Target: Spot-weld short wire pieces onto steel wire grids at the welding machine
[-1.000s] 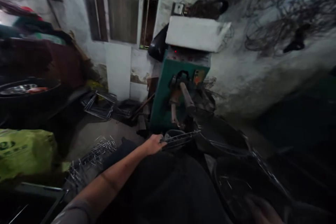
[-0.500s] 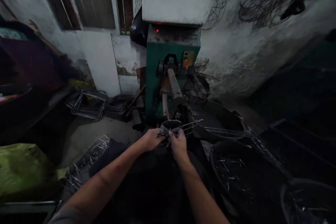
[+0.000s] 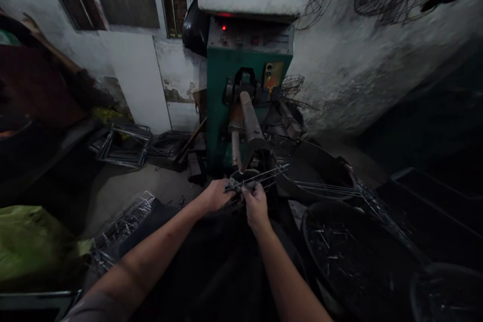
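Note:
In the head view, my left hand [image 3: 218, 195] is closed on the left end of a thin wire frame [image 3: 269, 175]. My right hand [image 3: 257, 205] pinches the same piece close beside it, thumb on top. Its parallel rods stick out to the right, tilted slightly up. Both hands are just below the copper-coloured lower arm [image 3: 236, 148] of a green machine that looks like a spot welder [image 3: 219, 95]. Above that lower arm, a thick round upper arm [image 3: 251, 118] points towards me. Whether the wire touches the machine's tip, I cannot tell in the dim light.
To the right, dark basins [image 3: 307, 234] hold short metal pieces, with long wire rods [image 3: 326, 188] lying across one. Wire racks [image 3: 130, 224] and a yellow-green sack [image 3: 33, 241] are at left. Square metal frames [image 3: 124, 143] lie by the wall. A phone-like object [image 3: 272, 75] is on the machine.
My view has shifted slightly, so the machine sits higher in it. Both hands keep their grip on the wire frame, whose right end now points up a little more.

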`<state>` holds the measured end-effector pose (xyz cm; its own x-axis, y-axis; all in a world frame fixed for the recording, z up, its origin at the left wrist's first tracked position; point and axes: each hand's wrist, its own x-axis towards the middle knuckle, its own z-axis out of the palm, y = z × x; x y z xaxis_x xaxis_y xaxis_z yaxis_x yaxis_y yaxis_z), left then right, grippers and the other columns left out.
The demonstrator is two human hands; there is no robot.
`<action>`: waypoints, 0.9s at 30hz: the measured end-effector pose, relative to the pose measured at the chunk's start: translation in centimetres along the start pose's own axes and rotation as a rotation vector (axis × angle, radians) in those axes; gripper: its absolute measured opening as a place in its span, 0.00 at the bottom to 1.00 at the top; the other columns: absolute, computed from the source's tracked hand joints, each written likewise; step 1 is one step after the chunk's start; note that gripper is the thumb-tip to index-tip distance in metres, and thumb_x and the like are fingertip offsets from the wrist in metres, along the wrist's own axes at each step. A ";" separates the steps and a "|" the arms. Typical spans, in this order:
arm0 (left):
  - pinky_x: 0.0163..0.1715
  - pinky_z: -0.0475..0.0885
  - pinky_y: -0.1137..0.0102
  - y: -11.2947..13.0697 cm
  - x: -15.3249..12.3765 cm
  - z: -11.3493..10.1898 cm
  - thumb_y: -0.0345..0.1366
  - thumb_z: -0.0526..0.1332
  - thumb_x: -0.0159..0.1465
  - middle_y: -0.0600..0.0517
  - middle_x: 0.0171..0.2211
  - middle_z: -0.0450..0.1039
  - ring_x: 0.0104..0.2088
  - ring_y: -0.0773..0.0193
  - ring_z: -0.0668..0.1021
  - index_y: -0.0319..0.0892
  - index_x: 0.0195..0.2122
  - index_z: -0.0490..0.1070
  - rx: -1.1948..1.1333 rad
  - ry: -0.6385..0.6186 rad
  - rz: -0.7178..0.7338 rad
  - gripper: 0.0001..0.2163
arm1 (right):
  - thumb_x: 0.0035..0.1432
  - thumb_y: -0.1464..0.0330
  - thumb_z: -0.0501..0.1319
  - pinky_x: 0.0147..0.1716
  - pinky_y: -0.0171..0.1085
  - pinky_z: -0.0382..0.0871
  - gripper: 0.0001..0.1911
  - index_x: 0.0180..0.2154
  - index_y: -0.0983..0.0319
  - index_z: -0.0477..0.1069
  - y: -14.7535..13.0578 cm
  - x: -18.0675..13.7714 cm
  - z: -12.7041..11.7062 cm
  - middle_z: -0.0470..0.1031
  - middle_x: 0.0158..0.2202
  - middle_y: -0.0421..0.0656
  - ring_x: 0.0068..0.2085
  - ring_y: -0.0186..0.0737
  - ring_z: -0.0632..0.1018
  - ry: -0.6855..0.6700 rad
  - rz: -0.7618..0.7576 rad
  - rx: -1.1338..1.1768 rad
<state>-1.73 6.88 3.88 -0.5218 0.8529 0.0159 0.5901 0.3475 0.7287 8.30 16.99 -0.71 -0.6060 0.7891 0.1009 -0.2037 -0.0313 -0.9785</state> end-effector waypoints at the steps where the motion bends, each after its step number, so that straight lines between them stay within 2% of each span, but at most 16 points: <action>1: 0.31 0.65 0.73 0.0 0.2 0.0 0.34 0.56 0.57 0.52 0.26 0.72 0.30 0.64 0.73 0.39 0.28 0.69 -0.010 0.005 0.000 0.06 | 0.47 0.61 0.62 0.23 0.32 0.59 0.13 0.28 0.59 0.58 0.0 0.2 0.1 0.60 0.21 0.33 0.22 0.31 0.62 0.008 -0.005 0.004; 12: 0.26 0.60 0.76 -0.9 1.3 0.2 0.34 0.57 0.56 0.58 0.21 0.63 0.26 0.70 0.66 0.39 0.23 0.64 -0.154 0.078 0.027 0.06 | 0.46 0.64 0.61 0.22 0.33 0.59 0.13 0.26 0.58 0.55 -0.1 1.7 0.7 0.58 0.20 0.32 0.21 0.31 0.62 0.001 -0.042 -0.037; 27: 0.22 0.56 0.75 -0.9 1.8 0.2 0.36 0.57 0.56 0.59 0.19 0.58 0.24 0.71 0.62 0.39 0.21 0.60 -0.155 0.106 -0.024 0.09 | 0.45 0.62 0.62 0.18 0.33 0.60 0.15 0.28 0.58 0.56 -0.1 2.8 0.6 0.60 0.19 0.31 0.18 0.30 0.63 -0.038 0.005 -0.023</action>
<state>-3.03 8.15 3.07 -0.6017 0.7962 0.0634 0.4792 0.2963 0.8262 6.17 18.81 -0.21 -0.6360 0.7648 0.1029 -0.1835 -0.0204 -0.9828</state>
